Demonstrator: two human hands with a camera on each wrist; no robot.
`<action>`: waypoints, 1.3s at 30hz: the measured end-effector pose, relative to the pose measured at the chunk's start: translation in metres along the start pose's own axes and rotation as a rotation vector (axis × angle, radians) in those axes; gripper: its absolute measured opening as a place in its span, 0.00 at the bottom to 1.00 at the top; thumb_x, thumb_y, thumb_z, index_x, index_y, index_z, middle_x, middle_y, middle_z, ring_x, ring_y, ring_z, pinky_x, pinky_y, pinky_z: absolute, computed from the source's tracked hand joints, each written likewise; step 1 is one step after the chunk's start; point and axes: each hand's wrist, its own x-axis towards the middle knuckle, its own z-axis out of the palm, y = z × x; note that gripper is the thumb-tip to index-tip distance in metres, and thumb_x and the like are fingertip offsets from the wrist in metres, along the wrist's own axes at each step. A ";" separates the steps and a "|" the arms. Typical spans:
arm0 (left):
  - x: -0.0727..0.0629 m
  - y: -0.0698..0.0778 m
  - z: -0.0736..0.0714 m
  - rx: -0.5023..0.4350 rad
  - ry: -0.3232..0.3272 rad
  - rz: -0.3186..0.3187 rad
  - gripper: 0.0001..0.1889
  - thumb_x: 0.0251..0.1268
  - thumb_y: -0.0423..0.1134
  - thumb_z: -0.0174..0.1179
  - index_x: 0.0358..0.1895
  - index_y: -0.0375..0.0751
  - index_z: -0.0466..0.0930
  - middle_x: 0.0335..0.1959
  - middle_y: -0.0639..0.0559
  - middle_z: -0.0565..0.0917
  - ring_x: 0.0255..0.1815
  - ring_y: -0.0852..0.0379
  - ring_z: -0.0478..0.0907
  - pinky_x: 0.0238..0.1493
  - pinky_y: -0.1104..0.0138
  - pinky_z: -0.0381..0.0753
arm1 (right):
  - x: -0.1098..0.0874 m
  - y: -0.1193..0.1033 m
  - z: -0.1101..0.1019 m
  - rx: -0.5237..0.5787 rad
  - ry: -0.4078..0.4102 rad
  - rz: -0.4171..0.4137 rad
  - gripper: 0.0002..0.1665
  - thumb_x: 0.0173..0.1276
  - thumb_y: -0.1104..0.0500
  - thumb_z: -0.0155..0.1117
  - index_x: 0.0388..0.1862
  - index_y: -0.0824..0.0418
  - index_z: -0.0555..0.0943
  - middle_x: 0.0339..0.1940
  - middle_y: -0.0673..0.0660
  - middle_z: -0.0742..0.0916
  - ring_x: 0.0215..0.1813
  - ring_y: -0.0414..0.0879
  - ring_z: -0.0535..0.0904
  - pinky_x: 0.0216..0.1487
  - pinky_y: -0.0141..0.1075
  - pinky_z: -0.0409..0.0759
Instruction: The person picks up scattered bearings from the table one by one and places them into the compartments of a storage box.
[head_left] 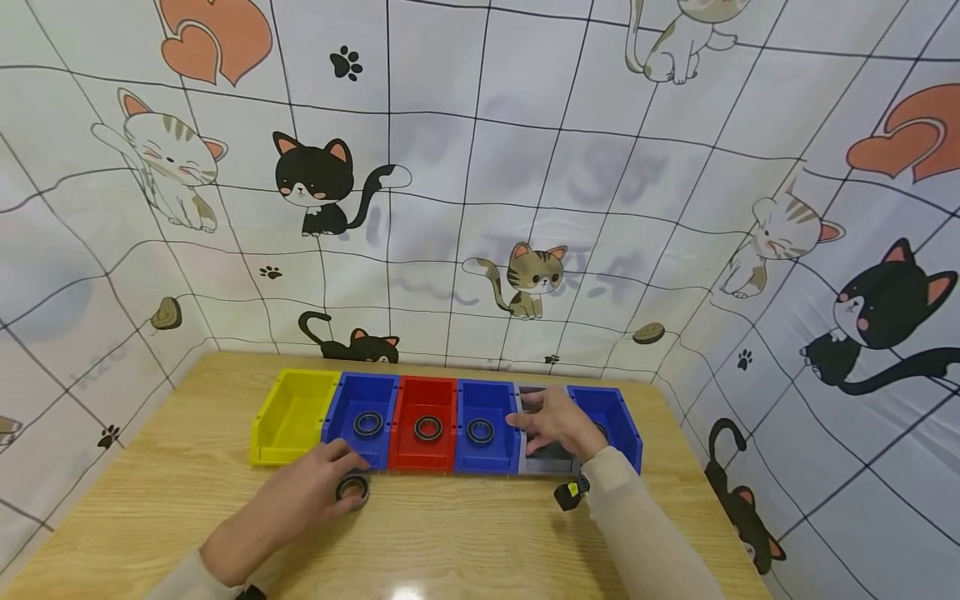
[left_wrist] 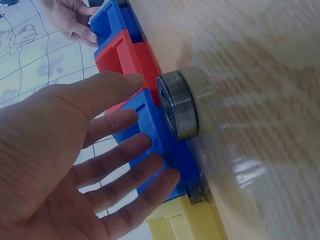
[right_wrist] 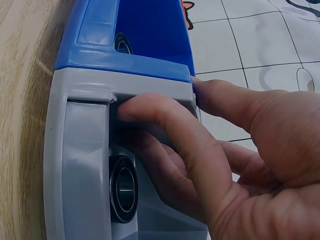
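Note:
My left hand (head_left: 311, 487) is over the table's near side, beside a ball bearing (head_left: 352, 490) with a dark rim. In the left wrist view, its thumb and spread fingers (left_wrist: 125, 117) are apart from the bearing (left_wrist: 179, 105), which lies on the wood. My right hand (head_left: 558, 423) reaches into the grey bin (head_left: 551, 465). In the right wrist view, its bent fingers (right_wrist: 165, 120) are around the bin's upper wall, pinching nothing visible. A bearing (right_wrist: 123, 189) rests in that bin just below them; the hand hides it in the head view.
A row of bins spans the table (head_left: 450, 533): yellow (head_left: 296, 417), blue (head_left: 367, 392), red (head_left: 427, 396), blue (head_left: 486, 396), grey, and blue (head_left: 611, 408). The red bin holds a bearing (head_left: 427, 428); so does each blue one. A cat-print curtain (head_left: 427, 183) hangs behind.

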 end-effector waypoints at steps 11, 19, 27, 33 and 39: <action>-0.006 0.001 0.001 -0.053 -0.084 -0.017 0.15 0.63 0.45 0.89 0.48 0.56 0.93 0.44 0.60 0.83 0.43 0.63 0.77 0.41 0.69 0.90 | -0.001 -0.002 0.000 -0.007 -0.008 -0.006 0.47 0.81 0.56 0.82 0.90 0.67 0.73 0.77 0.72 0.87 0.59 0.56 0.95 0.42 0.45 0.98; -0.005 0.002 0.005 -0.038 -0.104 -0.044 0.18 0.64 0.46 0.89 0.53 0.56 0.93 0.46 0.58 0.83 0.45 0.60 0.79 0.43 0.66 0.93 | 0.001 0.000 0.000 0.033 -0.012 -0.003 0.47 0.80 0.57 0.83 0.90 0.68 0.73 0.77 0.74 0.87 0.61 0.60 0.94 0.41 0.45 0.98; -0.003 0.001 0.009 -0.104 -0.133 -0.066 0.16 0.65 0.43 0.89 0.51 0.54 0.93 0.46 0.57 0.82 0.46 0.59 0.80 0.46 0.64 0.95 | 0.002 0.003 0.001 0.027 0.004 0.005 0.46 0.80 0.57 0.83 0.90 0.66 0.73 0.77 0.72 0.87 0.63 0.60 0.94 0.41 0.46 0.99; -0.005 0.001 0.008 -0.152 -0.144 -0.060 0.16 0.65 0.42 0.89 0.50 0.55 0.91 0.47 0.56 0.82 0.47 0.60 0.81 0.47 0.65 0.96 | 0.001 0.004 0.000 0.036 -0.003 0.010 0.47 0.80 0.56 0.82 0.91 0.67 0.72 0.79 0.74 0.85 0.67 0.64 0.93 0.41 0.45 0.99; -0.005 0.001 0.006 -0.175 -0.162 -0.073 0.17 0.66 0.42 0.88 0.51 0.56 0.89 0.50 0.56 0.86 0.49 0.57 0.84 0.51 0.59 0.98 | 0.002 0.002 0.001 0.032 0.001 0.009 0.48 0.80 0.55 0.83 0.91 0.65 0.72 0.78 0.72 0.86 0.64 0.60 0.94 0.41 0.45 0.98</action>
